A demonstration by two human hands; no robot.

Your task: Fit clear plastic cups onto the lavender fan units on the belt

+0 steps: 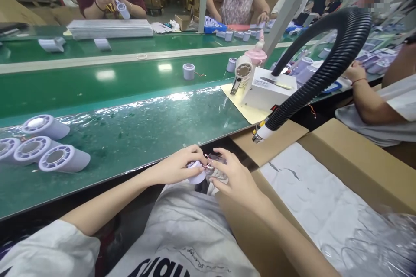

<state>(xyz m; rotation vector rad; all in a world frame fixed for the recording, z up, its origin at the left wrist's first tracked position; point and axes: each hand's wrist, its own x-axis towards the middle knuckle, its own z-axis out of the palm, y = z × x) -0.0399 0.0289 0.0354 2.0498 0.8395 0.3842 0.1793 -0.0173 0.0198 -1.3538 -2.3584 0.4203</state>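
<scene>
Just past the table's front edge, over my lap, my left hand (180,165) is closed round a lilac cylindrical part (196,173). Thin red and white wires (208,161) run from that part toward my right hand (232,174). The fingers of my right hand are curled round a clear transparent plastic piece (218,166), which sits beside the lilac part. My fingers partly cover both pieces, so whether they touch cannot be made out.
Several lilac cylinders (65,158) lie at the left on the green table (139,125). A black flexible hose (312,91) arches from a white box (271,88) at right. An open carton (360,160) stands at my right. Other people sit across and to the right.
</scene>
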